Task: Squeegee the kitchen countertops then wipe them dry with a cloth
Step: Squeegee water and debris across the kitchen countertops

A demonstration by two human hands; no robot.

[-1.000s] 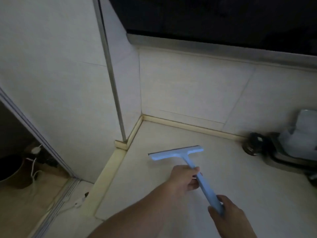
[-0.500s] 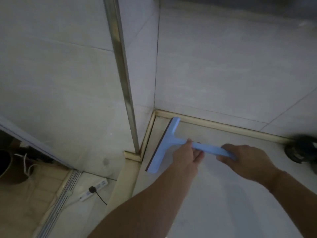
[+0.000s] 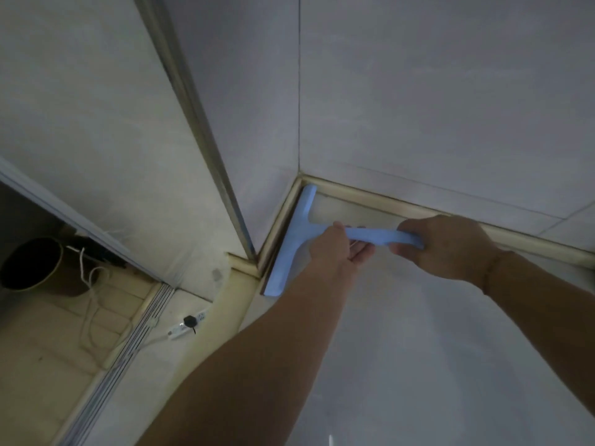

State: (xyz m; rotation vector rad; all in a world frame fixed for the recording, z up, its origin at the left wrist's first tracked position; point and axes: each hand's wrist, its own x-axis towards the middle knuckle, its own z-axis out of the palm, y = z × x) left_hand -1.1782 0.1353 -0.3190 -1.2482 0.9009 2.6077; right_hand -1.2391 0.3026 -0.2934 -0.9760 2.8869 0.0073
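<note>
I see the pale tiled walls [image 3: 418, 107] meeting in a corner, with a metal strip [image 3: 193, 107] running down the left wall's outer edge. Below them spreads the light countertop [image 3: 434, 365], edged along both walls by a cream backsplash trim [image 3: 370, 196]. Down on the floor at left sit a dark round bin [image 3: 30, 263], a white cord [image 3: 88, 284] and a power strip [image 3: 186, 323] with a black plug. The blue squeegee [image 3: 291, 249] lies on the countertop in the far left corner, its blade running along the left trim, handle pointing right. My left hand [image 3: 335, 246] grasps the handle just behind the blade; my right hand [image 3: 447, 249] is wrapped around the handle's far end.
</note>
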